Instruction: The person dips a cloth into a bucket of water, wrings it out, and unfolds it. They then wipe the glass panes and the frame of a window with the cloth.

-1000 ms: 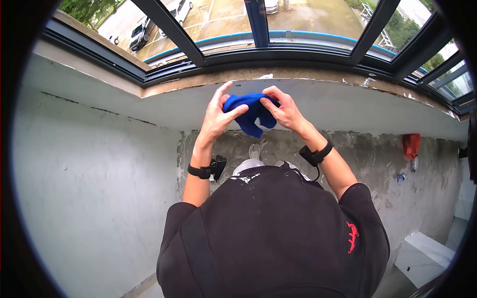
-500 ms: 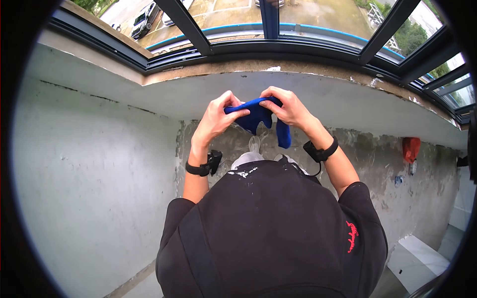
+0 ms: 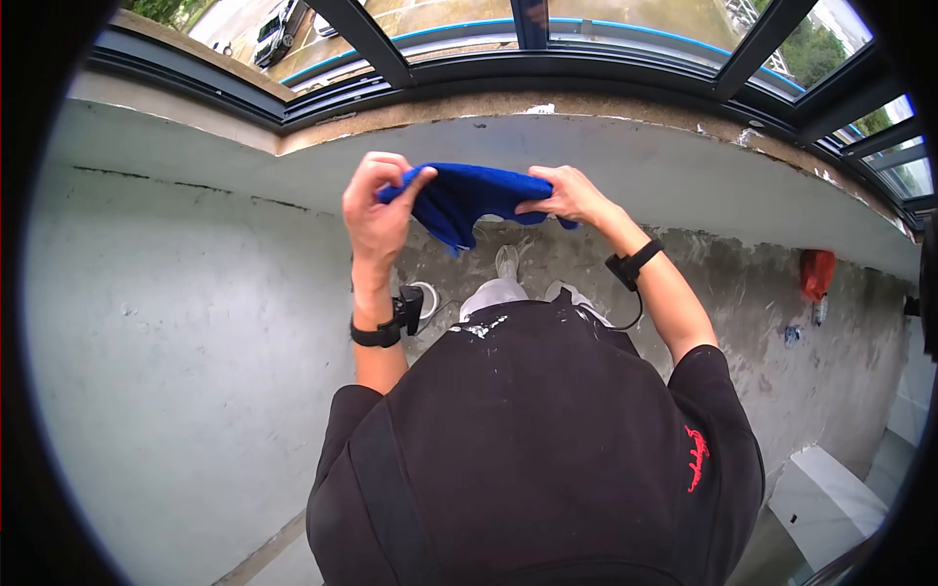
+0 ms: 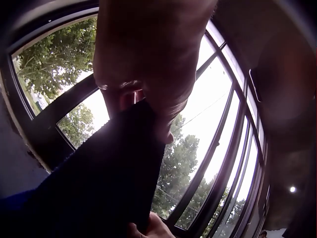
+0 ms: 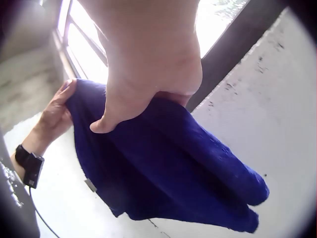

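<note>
A blue cloth (image 3: pixel 467 195) hangs in the air between both hands, in front of the wall below the window. My left hand (image 3: pixel 377 213) pinches its left end between thumb and fingers. Farther right, my right hand (image 3: pixel 575 197) grips the upper edge, its thumb lying over the near side. In the right wrist view the cloth (image 5: pixel 163 163) drapes down in loose folds, with a small pale tag (image 5: pixel 90 185) on one edge. The left wrist view shows the cloth (image 4: pixel 109 158) dark against the light, running down from the left hand (image 4: pixel 153 64).
A dark-framed window (image 3: pixel 586 83) with a rough sill (image 3: pixel 469 118) spans the front. Below, a white bucket (image 3: pixel 428 299) stands on the floor near the left forearm. To the right are a red bag (image 3: pixel 817 273), a bottle (image 3: pixel 820 311) and a white box-shaped block (image 3: pixel 831 498).
My hands have moved apart, the left one going left and the right one slightly right. The cloth, bunched between close hands before, is now spread wider along its top edge.
</note>
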### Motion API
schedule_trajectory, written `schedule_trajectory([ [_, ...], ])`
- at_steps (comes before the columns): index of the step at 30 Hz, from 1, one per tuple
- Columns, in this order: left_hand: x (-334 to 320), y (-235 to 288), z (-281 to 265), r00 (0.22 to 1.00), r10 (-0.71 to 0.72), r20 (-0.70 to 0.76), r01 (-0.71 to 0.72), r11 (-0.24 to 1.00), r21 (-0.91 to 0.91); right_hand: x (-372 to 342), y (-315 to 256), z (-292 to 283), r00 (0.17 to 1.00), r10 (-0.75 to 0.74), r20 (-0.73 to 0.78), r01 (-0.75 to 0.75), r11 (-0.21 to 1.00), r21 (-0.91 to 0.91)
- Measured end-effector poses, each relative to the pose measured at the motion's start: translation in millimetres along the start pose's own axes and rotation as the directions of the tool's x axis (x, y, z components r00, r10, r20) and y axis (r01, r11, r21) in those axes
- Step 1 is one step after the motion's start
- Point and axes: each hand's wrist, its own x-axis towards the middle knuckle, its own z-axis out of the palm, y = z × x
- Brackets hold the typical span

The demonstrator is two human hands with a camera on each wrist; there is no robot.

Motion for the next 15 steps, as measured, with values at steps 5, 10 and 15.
schedule_trajectory([
  [5,-1,-20,-22,0.994,-0.096,-0.049,0.095,0.995,-0.011,-21,35,3,0.986,0.164,0.015,-0.165,0.98,0.107],
  [10,-13,-40,-43,0.986,-0.163,-0.031,0.166,0.966,0.197,-34,67,6,0.969,0.182,-0.169,-0.081,0.874,0.478],
  [15,-17,-58,-54,0.853,-0.521,0.023,0.521,0.854,0.009,-42,65,-13,0.939,0.324,-0.12,-0.166,0.729,0.665],
])
